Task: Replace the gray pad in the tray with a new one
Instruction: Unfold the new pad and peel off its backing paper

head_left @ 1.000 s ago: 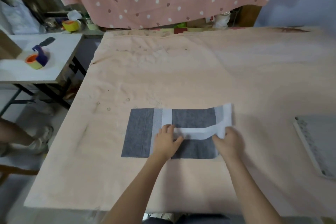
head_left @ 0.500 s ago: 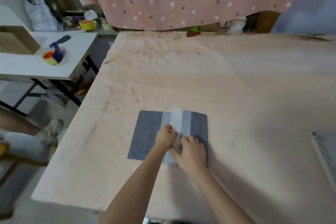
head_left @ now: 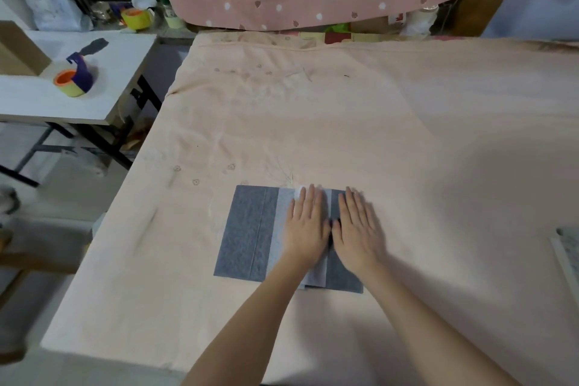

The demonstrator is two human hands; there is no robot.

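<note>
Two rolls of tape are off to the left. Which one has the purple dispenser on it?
The nearer tape roll, orange-cored, standing on the white side table. The other tape roll sits farther back on the cluttered shelf and carries no dispenser.

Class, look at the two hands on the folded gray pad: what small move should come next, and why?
Probably slide both palms outward to press the fold flat. The left hand and right hand lie flat, fingers straight, side by side on the gray pad, whose white strip shows between them.

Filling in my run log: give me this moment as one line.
stage: flattening folded pad | left hand: flat on pad | right hand: flat on pad | tray: far right, apart
</note>
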